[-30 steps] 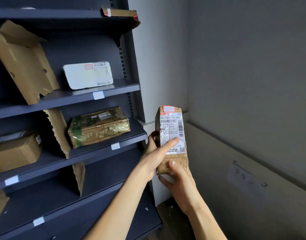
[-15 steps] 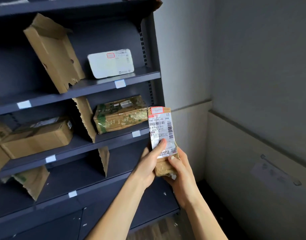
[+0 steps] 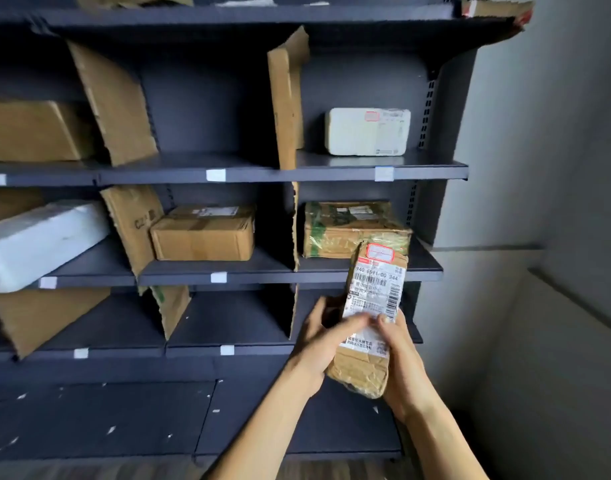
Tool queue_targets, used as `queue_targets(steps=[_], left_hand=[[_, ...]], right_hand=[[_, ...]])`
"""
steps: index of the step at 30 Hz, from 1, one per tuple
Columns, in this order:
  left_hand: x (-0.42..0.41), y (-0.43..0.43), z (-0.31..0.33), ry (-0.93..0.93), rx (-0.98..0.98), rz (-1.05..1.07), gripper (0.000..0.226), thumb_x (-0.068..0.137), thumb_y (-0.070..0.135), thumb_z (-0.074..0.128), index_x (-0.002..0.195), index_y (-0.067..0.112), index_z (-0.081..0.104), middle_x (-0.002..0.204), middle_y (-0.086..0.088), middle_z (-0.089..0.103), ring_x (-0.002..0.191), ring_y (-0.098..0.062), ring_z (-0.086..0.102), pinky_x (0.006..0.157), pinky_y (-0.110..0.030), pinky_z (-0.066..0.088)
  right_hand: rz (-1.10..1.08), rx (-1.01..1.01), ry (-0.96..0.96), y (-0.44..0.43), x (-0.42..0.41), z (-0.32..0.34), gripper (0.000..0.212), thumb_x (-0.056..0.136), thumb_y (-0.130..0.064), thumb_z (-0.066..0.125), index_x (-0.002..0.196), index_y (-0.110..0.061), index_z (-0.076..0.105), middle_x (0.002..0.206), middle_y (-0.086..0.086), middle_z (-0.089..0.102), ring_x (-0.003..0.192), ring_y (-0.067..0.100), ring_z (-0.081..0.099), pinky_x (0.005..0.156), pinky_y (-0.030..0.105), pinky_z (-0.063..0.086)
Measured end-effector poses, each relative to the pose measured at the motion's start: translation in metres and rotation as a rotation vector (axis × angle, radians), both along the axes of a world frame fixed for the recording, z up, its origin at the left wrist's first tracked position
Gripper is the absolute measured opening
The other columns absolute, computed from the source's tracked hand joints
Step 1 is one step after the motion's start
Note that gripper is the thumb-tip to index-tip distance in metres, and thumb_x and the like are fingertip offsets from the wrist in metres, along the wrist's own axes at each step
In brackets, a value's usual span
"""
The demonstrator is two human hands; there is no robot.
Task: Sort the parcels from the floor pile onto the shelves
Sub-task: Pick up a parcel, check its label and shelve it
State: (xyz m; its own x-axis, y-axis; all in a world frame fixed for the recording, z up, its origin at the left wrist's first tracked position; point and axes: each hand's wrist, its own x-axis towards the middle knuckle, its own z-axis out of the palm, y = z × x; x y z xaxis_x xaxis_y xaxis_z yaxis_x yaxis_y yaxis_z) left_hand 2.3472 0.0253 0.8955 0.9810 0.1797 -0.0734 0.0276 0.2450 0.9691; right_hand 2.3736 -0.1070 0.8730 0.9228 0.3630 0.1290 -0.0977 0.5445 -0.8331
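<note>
Crumpled brown parcel (image 3: 371,296), white barcode label, red-framed sticker on top, on end before the green-taped box (image 3: 345,230), left hand (image 3: 326,344) and right hand (image 3: 399,358) curled round its lower half

2 hands are seen: left hand (image 3: 318,344) and right hand (image 3: 401,358). 6 parcels are made out clearly: 1 brown taped parcel w/ white label (image 3: 361,372) in the hands, 2 plain brown cartons (image 3: 203,237) (image 3: 30,131), 2 white parcels (image 3: 366,131) (image 3: 37,244), 1 green-printed taped parcel (image 3: 345,230). 4 dark metal shelf boards (image 3: 158,174) are counted, approx. 6 torn brown cardboard dividers (image 3: 113,102), and 7 white edge tags (image 3: 216,175).
</note>
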Motion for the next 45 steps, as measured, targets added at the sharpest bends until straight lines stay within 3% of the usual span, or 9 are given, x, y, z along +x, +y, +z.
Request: queue_targets(steps=[9, 14, 22, 25, 28, 33, 36, 40, 45], left_hand=[[-0.052, 0.13, -0.018, 0.008, -0.009, 0.171, 0.022, 0.087, 0.025, 0.082, 0.108, 0.02, 0.079, 0.106, -0.011, 0.079, 0.1, -0.032, 0.076, 0.087, -0.045, 0.06], [-0.077, 0.19, -0.038, 0.048, -0.002, 0.231, 0.037, 0.076, 0.037, 0.083, 0.109, 0.02, 0.081, 0.108, -0.012, 0.079, 0.102, -0.034, 0.076, 0.097, -0.056, 0.057], [-0.092, 0.247, -0.092, 0.263, -0.121, 0.433, 0.042, 0.088, 0.049, 0.074, 0.12, 0.022, 0.075, 0.115, 0.0, 0.078, 0.112, -0.022, 0.072, 0.096, -0.038, 0.056], [-0.084, 0.261, -0.11, 0.403, -0.112, 0.461, 0.038, 0.09, 0.045, 0.076, 0.119, 0.019, 0.075, 0.114, -0.003, 0.079, 0.105, -0.023, 0.074, 0.091, -0.037, 0.058], [-0.072, 0.277, -0.114, 0.529, -0.177, 0.403, 0.045, 0.088, 0.049, 0.076, 0.115, 0.014, 0.075, 0.107, -0.008, 0.08, 0.097, -0.027, 0.078, 0.086, -0.038, 0.061], [-0.061, 0.314, -0.106, 0.572, -0.348, 0.415, 0.079, 0.065, 0.058, 0.092, 0.127, 0.012, 0.073, 0.124, -0.015, 0.074, 0.115, -0.033, 0.072, 0.11, -0.051, 0.049], [-0.053, 0.332, -0.102, 0.537, -0.381, 0.592, 0.055, 0.087, 0.055, 0.073, 0.117, 0.01, 0.075, 0.112, -0.014, 0.078, 0.102, -0.032, 0.075, 0.097, -0.044, 0.055], [-0.06, 0.356, -0.105, 0.558, -0.231, 0.833, 0.069, 0.08, 0.072, 0.07, 0.123, 0.019, 0.066, 0.118, -0.011, 0.072, 0.113, -0.035, 0.066, 0.11, -0.053, 0.047], [-0.092, 0.393, -0.107, 0.521, -0.067, 1.007, 0.04, 0.093, 0.059, 0.063, 0.116, 0.025, 0.059, 0.118, -0.004, 0.068, 0.107, -0.03, 0.064, 0.104, -0.047, 0.05]], right_hand=[[0.082, -0.041, 0.021, 0.139, -0.031, -0.019, 0.057, 0.089, -0.03, 0.073, 0.142, -0.013, 0.061, 0.138, 0.02, 0.066, 0.129, 0.043, 0.061, 0.112, 0.061, 0.044], [0.16, -0.067, 0.082, 0.196, -0.051, -0.029, 0.096, 0.061, -0.05, 0.095, 0.142, -0.013, 0.061, 0.136, 0.02, 0.067, 0.119, 0.036, 0.066, 0.107, 0.055, 0.049], [0.405, -0.01, 0.447, 0.235, -0.054, -0.065, 0.055, 0.1, -0.041, 0.05, 0.136, -0.001, 0.063, 0.133, 0.031, 0.065, 0.112, 0.043, 0.066, 0.107, 0.064, 0.048], [0.423, -0.015, 0.545, 0.25, -0.048, -0.08, 0.053, 0.101, -0.042, 0.049, 0.131, -0.001, 0.067, 0.128, 0.028, 0.069, 0.103, 0.037, 0.073, 0.091, 0.052, 0.061], [0.419, -0.03, 0.651, 0.268, -0.029, -0.094, 0.055, 0.102, -0.044, 0.052, 0.136, -0.003, 0.065, 0.132, 0.026, 0.067, 0.112, 0.039, 0.07, 0.107, 0.056, 0.051], [0.5, -0.081, 0.774, 0.307, 0.021, -0.097, 0.043, 0.104, -0.041, 0.055, 0.124, -0.007, 0.07, 0.113, 0.02, 0.076, 0.084, 0.032, 0.078, 0.063, 0.044, 0.063], [0.519, -0.218, 0.664, 0.34, 0.034, -0.102, 0.037, 0.104, -0.038, 0.057, 0.117, -0.007, 0.073, 0.107, 0.017, 0.079, 0.082, 0.029, 0.078, 0.063, 0.04, 0.063], [0.571, -0.433, 0.365, 0.386, 0.027, -0.112, 0.049, 0.102, -0.049, 0.056, 0.126, -0.009, 0.069, 0.114, 0.015, 0.077, 0.103, 0.036, 0.075, 0.092, 0.055, 0.061], [0.849, -0.578, 0.055, 0.432, 0.008, -0.11, 0.049, 0.092, -0.059, 0.06, 0.128, -0.026, 0.059, 0.121, -0.002, 0.07, 0.104, 0.014, 0.069, 0.068, 0.019, 0.058]])
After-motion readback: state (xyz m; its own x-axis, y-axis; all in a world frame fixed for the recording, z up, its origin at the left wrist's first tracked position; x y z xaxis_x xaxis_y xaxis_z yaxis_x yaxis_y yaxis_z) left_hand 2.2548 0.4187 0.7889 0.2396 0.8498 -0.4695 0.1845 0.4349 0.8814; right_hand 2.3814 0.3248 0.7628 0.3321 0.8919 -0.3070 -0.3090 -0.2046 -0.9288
